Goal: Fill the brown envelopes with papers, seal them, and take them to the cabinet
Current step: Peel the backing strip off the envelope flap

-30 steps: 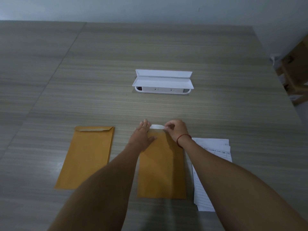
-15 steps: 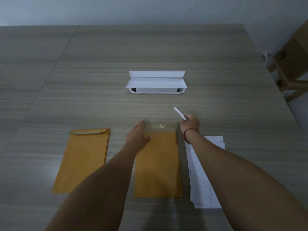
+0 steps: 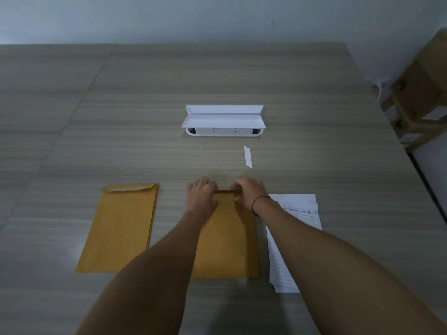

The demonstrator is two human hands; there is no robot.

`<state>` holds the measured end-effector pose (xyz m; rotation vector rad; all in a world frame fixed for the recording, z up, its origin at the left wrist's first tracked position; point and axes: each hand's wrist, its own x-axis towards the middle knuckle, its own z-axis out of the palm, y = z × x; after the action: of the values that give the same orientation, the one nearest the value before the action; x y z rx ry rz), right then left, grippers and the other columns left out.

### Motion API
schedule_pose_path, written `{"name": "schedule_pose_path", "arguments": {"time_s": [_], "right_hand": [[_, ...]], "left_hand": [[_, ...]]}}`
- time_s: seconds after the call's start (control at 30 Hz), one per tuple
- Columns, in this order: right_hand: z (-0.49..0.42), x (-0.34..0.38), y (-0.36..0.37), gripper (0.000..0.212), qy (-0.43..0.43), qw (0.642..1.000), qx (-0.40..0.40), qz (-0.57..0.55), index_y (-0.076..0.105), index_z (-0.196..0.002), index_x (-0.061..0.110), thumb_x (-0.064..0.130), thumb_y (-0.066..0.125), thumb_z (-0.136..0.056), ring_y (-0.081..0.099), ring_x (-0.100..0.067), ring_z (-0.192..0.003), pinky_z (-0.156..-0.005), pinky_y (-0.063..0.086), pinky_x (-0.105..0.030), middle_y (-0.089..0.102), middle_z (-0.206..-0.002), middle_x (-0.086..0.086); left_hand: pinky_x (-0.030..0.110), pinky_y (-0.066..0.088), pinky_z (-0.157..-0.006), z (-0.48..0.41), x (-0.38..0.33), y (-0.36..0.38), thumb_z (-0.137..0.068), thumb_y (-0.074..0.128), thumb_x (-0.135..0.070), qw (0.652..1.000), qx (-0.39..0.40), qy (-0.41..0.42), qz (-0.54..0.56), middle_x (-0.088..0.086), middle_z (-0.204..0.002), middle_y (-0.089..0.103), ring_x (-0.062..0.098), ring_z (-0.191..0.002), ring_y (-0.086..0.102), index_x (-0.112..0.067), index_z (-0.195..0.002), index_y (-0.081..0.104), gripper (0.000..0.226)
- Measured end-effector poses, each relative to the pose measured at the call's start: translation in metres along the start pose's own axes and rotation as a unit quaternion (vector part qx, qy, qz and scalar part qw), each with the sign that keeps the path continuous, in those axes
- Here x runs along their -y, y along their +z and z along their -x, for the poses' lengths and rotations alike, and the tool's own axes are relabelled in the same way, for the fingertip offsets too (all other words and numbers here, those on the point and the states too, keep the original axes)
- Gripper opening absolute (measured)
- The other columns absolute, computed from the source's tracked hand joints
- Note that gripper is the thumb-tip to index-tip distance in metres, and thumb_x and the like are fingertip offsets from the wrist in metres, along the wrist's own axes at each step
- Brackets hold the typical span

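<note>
Wood-grain table (image 3: 314, 117) seen from above, with a white socket box (image 3: 223, 120) set into it, lid raised; every place below is given from that box

Largest on the table is the middle envelope (image 3: 227, 238), brown, lying flat on the near side of the box and straight in line with it. Its long axis runs from the person toward the box, with the flap end pointing at the box. A second brown envelope (image 3: 121, 226) lies nearer than the box and off to its left, with the same heading, leaning slightly, its flap folded down. Whether it is glued cannot be told. A stack of printed papers (image 3: 295, 238) lies nearer than the box and to its right.

Both hands meet at the middle envelope's flap end. The left hand (image 3: 202, 197) curls its fingers over the top left corner, thumb on the face. The right hand (image 3: 249, 194) pinches the flap with bent fingers. A thin white strip (image 3: 248, 157), probably a peeled adhesive liner, lies loose just in front of the box.

Sealing of the middle envelope looks under way. Its contents are hidden. Papers remain outside, no cabinet is in view, and nothing has been carried off yet
</note>
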<state>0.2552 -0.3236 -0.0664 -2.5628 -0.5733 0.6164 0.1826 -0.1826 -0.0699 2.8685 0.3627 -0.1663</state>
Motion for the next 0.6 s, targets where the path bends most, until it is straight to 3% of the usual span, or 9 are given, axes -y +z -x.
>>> {"name": "schedule_pose_path", "arguments": {"time_s": [0.13,0.2,0.3,0.4,0.6], "right_hand": [[0.019,0.003,0.004,0.033,-0.044,0.997,0.004,0.061,0.062,-0.121,0.024,0.012,0.053,-0.091,0.056,-0.024,-0.117,-0.104,0.032,-0.037,0.065,-0.122,0.000],[0.028,0.003,0.009,0.039,-0.060,0.994,0.023,0.091,0.057,-0.129,0.025,0.010,0.047,-0.094,0.049,-0.027,-0.128,-0.108,0.030,-0.041,0.056,-0.134,-0.002],[0.039,0.002,0.023,0.061,-0.050,0.982,0.106,0.151,0.024,-0.151,0.027,0.008,0.043,-0.096,0.014,-0.024,-0.149,-0.117,0.018,-0.051,0.015,-0.161,0.000],[0.047,0.001,0.039,0.075,-0.016,0.977,0.138,0.164,0.002,-0.154,0.032,0.012,0.043,-0.095,-0.008,-0.019,-0.151,-0.118,0.001,-0.056,-0.009,-0.162,0.008],[0.054,0.004,0.047,0.073,0.031,0.974,0.117,0.193,-0.005,-0.154,0.028,0.021,0.039,-0.096,-0.012,-0.020,-0.150,-0.118,-0.009,-0.055,-0.013,-0.161,0.009]], "left_hand": [[0.035,0.032,-0.104,0.020,-0.006,0.003,-0.086,0.062,-0.025,1.000,0.026,0.003,-0.003,-0.001,-0.133,0.050,0.021,-0.127,0.044,-0.023,-0.132,0.050,0.047],[0.036,0.031,-0.108,0.032,-0.008,0.006,-0.089,0.057,-0.020,0.999,0.040,0.005,-0.002,0.000,-0.143,0.044,0.021,-0.134,0.039,-0.022,-0.138,0.044,0.050],[0.037,0.027,-0.113,0.046,-0.010,0.015,-0.092,0.046,-0.009,0.998,0.066,0.001,0.019,0.000,-0.156,0.027,0.020,-0.144,0.027,-0.024,-0.146,0.031,0.058],[0.043,0.021,-0.119,0.053,-0.012,0.022,-0.094,0.039,-0.007,0.993,0.115,-0.010,0.016,-0.003,-0.162,0.008,0.019,-0.150,0.010,-0.029,-0.151,0.014,0.066],[0.052,0.013,-0.119,0.050,-0.013,0.022,-0.098,0.032,-0.017,0.988,0.151,-0.043,-0.010,-0.008,-0.162,0.000,0.018,-0.150,0.002,-0.031,-0.151,0.008,0.060]]}}
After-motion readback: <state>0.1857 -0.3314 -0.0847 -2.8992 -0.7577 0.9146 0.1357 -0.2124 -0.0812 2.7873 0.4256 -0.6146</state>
